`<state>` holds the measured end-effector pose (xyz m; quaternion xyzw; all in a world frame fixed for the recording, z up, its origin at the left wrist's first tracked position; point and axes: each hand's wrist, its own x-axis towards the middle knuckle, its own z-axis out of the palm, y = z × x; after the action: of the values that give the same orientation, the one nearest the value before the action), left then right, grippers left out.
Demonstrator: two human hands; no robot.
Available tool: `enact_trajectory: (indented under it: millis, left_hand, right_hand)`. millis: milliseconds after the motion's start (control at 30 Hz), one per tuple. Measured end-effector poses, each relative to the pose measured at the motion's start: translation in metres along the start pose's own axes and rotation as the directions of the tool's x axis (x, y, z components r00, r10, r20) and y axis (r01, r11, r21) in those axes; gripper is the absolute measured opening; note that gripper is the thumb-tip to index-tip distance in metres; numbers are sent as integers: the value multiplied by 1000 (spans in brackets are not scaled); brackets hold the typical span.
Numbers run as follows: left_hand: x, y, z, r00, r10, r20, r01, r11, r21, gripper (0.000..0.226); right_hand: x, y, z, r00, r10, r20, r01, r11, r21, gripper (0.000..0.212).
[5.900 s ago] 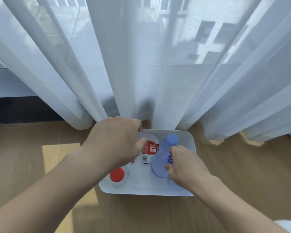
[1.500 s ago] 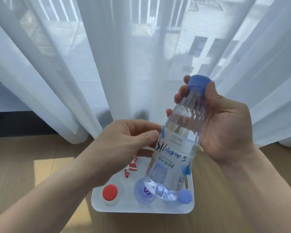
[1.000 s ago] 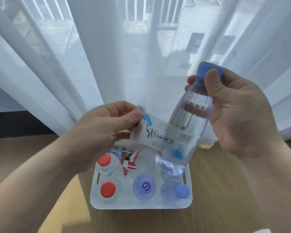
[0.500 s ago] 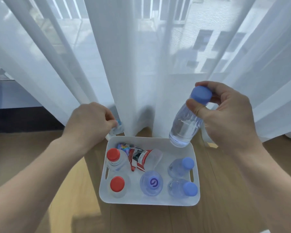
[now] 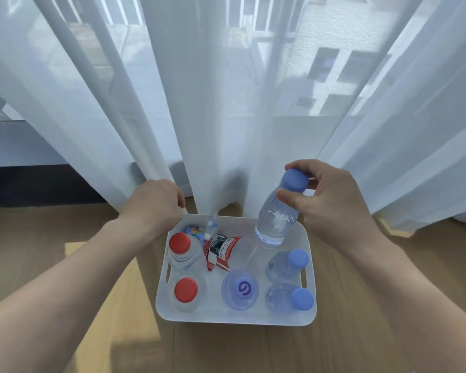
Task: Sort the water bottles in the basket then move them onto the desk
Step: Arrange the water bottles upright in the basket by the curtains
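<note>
A white basket (image 5: pixel 234 320) stands on the wood floor by the curtain. Upright in it are two red-capped bottles (image 5: pixel 180 243) (image 5: pixel 186 289), a bottle with a purple-swirl cap (image 5: pixel 240 288) and two blue-capped bottles (image 5: pixel 297 258) (image 5: pixel 301 298). A red-labelled bottle (image 5: pixel 221 253) lies across the back. My right hand (image 5: pixel 331 200) grips a label-less blue-capped bottle (image 5: pixel 277 219) by its neck, its base just above the basket's far right corner. My left hand (image 5: pixel 156 203) is curled at the far left corner. A blurred clear label (image 5: pixel 211 226) hangs in the air beside it.
Sheer white curtains (image 5: pixel 226 117) hang directly behind the basket and touch the floor. Crumpled colourful labels (image 5: pixel 194 232) lie in the basket's back left. Wood floor (image 5: pixel 361 305) surrounds the basket. No desk is in view.
The label was peeled off the held bottle by my left hand. My right hand has lowered the bare bottle toward the basket's far right corner. The label now sits apart from my left hand.
</note>
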<state>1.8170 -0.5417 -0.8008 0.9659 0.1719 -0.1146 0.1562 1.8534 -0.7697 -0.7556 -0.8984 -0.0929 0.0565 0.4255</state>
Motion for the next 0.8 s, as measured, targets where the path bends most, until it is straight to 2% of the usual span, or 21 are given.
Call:
enact_trajectory:
  millis: [133,400,700,800]
  left_hand:
    - [-2,1,-5,1000,10,-18,-9,999,37,21]
    - [-14,21,-30,976,142,-167,-140,990,26,22]
    - [-23,26,-41,950,189,-248,-196,981,-5,24]
    - [-22,26,-40,947,198,-252,-209,978,-20,25]
  right_hand:
    - [3,9,4,999,30,21,-28,997,-72,36]
    - [6,51,31,981,160,107,-131,962,-238,42]
    - [-10,93,50,947,311,77,-276,915,-293,38]
    - [-9,92,51,889,436,140,-336,829,-447,51]
